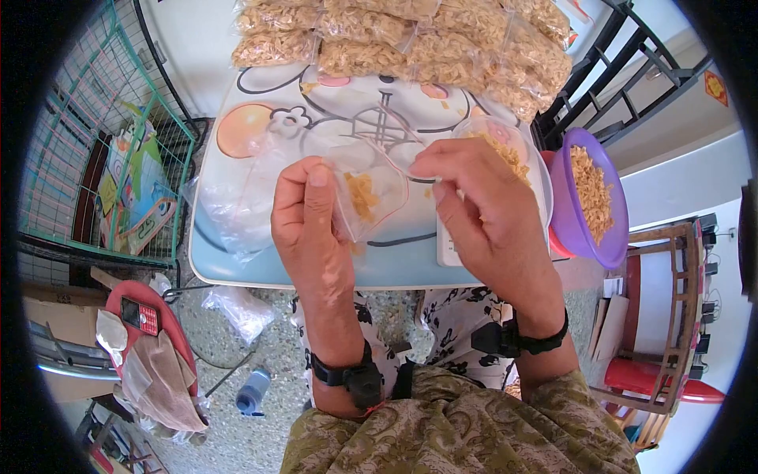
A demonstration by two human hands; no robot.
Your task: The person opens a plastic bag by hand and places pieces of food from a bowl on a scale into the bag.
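My left hand (306,217) pinches the side of a small clear zip bag (385,201) with a red line along its mouth. Some yellowish dried strips (361,196) lie inside it. Close to the bag's right side is my right hand (489,209), fingers curved, with a gap between thumb and forefinger. I see nothing held there. Partly behind that hand, a clear bowl (474,125) of similar strips stands on a white device (447,246) that looks like a kitchen scale. A heap of clear plastic bags (241,201) lies left of my left hand.
Filled clear bags of strips (363,51) are stacked at the table's (217,268) far side. To the right sits a purple basin (618,229) of strips. A green wire cage (103,237) stands left. A red stool (185,367) holds a phone and cloth; a bottle (253,391) is on the floor.
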